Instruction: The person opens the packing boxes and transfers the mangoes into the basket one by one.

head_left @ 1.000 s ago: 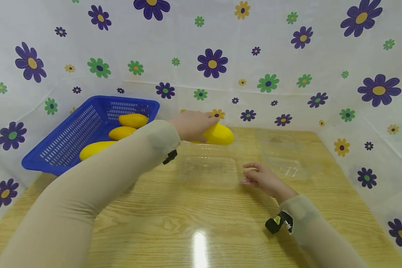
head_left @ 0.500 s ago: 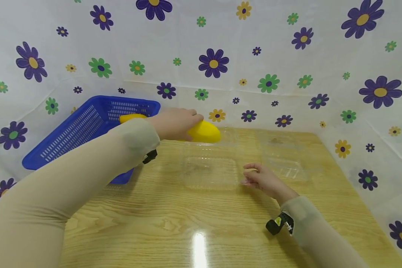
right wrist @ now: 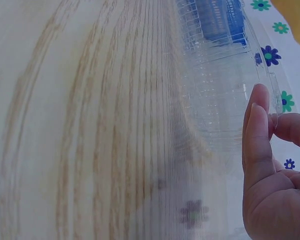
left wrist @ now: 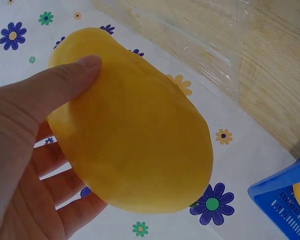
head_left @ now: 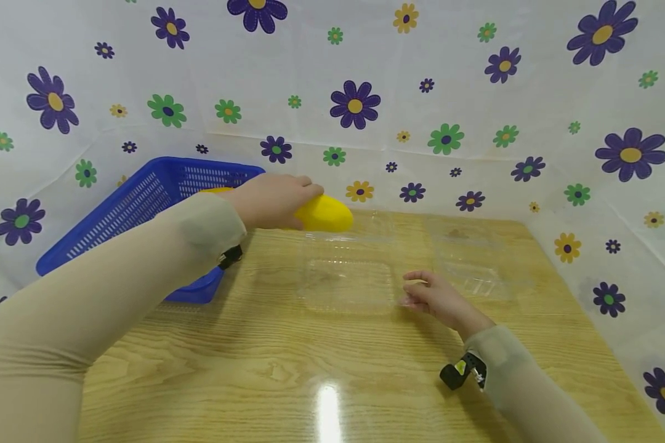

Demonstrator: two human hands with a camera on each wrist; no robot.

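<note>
A yellow mango [head_left: 328, 215] is in my left hand [head_left: 271, 200], held up over the far left part of a clear plastic container [head_left: 348, 283]. In the left wrist view the thumb presses one face of the mango [left wrist: 135, 130] and the fingers curl behind it. My right hand [head_left: 440, 301] is at the container's right side. The right wrist view shows its thumb and fingertips pinching the rim of the clear container [right wrist: 220, 95]. Part of the mango is covered by the left hand in the head view.
A blue slotted basket [head_left: 202, 292] stands at the left, partly behind my left arm; a bit of another yellow mango [head_left: 213, 189] shows in it. A second clear container [head_left: 471, 261] is at the right. A flowered cloth [head_left: 310, 74] hangs behind the wooden table [head_left: 266, 369].
My left hand has moved left toward the basket, carrying the mango with it. The left forearm now covers more of the basket's mangoes. My right hand has stayed in place.
</note>
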